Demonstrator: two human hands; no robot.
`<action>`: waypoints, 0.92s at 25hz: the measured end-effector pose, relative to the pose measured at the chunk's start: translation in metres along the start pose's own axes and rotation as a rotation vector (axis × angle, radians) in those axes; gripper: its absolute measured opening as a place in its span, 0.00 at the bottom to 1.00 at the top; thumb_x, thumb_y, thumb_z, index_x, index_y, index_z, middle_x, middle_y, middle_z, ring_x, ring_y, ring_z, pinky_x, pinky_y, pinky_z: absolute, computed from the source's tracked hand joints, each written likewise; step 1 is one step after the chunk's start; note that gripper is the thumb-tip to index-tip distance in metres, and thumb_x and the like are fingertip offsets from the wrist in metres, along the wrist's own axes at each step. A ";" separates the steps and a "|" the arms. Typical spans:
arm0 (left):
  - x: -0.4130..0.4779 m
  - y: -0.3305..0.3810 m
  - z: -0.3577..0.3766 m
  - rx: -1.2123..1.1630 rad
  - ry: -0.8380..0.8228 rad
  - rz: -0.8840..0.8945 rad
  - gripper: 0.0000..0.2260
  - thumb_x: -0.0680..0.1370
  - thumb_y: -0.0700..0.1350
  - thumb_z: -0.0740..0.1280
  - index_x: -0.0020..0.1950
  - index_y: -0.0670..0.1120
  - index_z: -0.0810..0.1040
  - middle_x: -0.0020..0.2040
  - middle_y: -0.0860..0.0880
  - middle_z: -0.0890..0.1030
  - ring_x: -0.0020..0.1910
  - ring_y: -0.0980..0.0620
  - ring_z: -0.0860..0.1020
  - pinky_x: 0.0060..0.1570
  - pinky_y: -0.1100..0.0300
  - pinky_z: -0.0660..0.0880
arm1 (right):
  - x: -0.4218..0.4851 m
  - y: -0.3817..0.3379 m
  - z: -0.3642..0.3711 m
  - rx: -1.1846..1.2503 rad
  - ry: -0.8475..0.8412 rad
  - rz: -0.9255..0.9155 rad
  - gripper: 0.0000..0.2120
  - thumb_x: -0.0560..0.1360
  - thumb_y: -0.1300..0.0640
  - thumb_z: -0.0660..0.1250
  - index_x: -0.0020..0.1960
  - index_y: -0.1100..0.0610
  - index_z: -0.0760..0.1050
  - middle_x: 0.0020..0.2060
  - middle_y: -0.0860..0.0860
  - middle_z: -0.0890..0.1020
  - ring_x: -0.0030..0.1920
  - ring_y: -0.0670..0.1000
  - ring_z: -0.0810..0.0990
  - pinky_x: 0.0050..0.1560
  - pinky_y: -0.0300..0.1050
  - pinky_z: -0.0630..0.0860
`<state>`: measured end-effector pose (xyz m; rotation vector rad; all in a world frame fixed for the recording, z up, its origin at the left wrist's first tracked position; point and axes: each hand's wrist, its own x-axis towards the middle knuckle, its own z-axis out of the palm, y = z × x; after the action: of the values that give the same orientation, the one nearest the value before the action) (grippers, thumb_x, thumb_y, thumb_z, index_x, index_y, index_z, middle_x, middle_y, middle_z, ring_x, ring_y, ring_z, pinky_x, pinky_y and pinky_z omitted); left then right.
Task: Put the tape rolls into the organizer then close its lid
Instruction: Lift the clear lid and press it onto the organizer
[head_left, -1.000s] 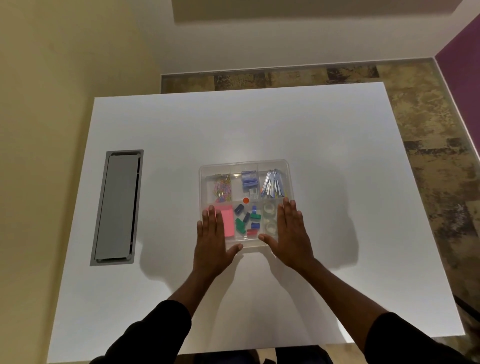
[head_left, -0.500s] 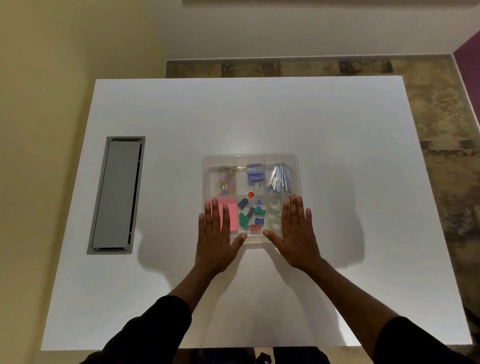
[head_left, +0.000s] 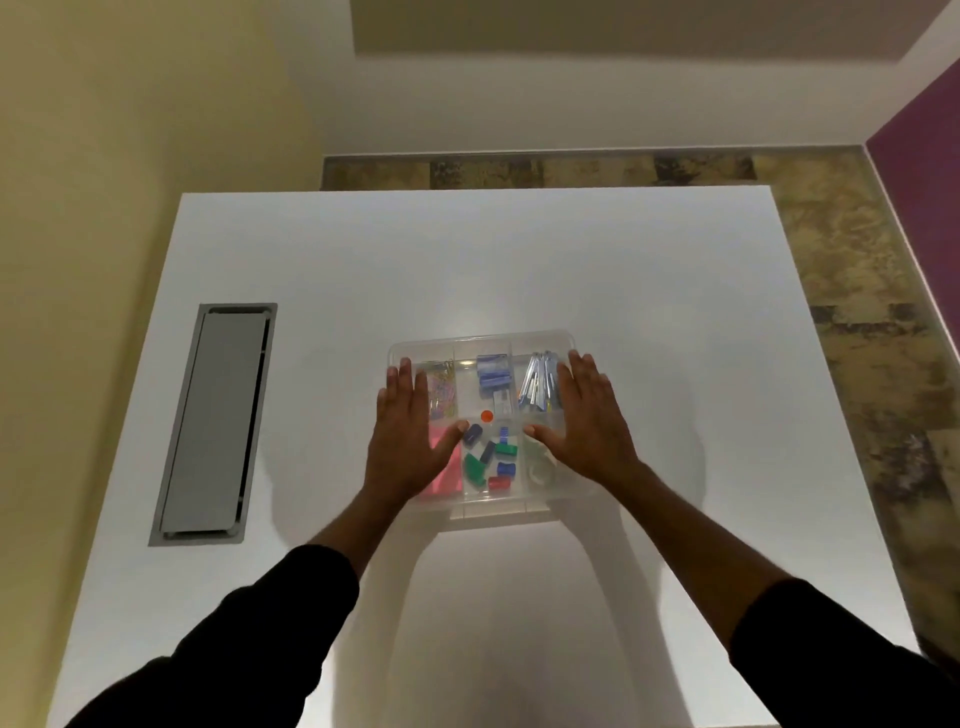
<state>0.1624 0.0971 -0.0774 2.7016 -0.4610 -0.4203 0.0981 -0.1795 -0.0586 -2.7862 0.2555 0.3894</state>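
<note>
A clear plastic organizer (head_left: 483, 339) sits in the middle of the white table, its transparent lid down over the compartments. My left hand (head_left: 408, 441) lies flat on the lid's left side, fingers spread. My right hand (head_left: 587, 421) lies flat on the right side, fingers apart. Clear tape rolls (head_left: 543, 470) show through the lid in the near right compartment, partly hidden by my right hand. Other compartments hold coloured clips, pink notes, blue staples and silver clips.
The white table (head_left: 649, 291) extends around the organizer on every side. A grey cable hatch (head_left: 213, 421) is set into the table at the left. Patterned floor lies beyond the far and right edges.
Both hands have slid forward from the organizer's near edge to lie flat over the middle of the lid. The camera view has shifted slightly.
</note>
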 end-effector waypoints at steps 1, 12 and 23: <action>0.013 -0.003 -0.006 0.012 -0.010 -0.006 0.47 0.83 0.70 0.60 0.89 0.43 0.44 0.90 0.41 0.41 0.89 0.40 0.40 0.87 0.41 0.47 | 0.013 0.001 -0.005 -0.039 -0.036 -0.032 0.55 0.77 0.27 0.65 0.87 0.59 0.45 0.88 0.56 0.44 0.88 0.59 0.42 0.88 0.59 0.49; 0.046 -0.016 -0.018 0.002 -0.120 0.026 0.48 0.81 0.70 0.57 0.89 0.41 0.42 0.90 0.41 0.40 0.89 0.41 0.39 0.88 0.39 0.46 | 0.049 0.009 -0.001 -0.116 -0.065 -0.097 0.56 0.77 0.23 0.57 0.87 0.57 0.38 0.87 0.54 0.39 0.88 0.56 0.38 0.89 0.56 0.44; 0.035 -0.018 -0.005 0.190 -0.077 0.080 0.47 0.83 0.69 0.59 0.89 0.42 0.43 0.90 0.40 0.40 0.89 0.39 0.40 0.88 0.35 0.49 | 0.033 -0.005 0.009 -0.055 -0.009 -0.013 0.54 0.77 0.23 0.57 0.88 0.55 0.41 0.87 0.54 0.38 0.88 0.57 0.37 0.87 0.56 0.43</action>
<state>0.2000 0.1017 -0.0875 2.8441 -0.6586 -0.4821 0.1284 -0.1763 -0.0752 -2.8374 0.2278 0.4112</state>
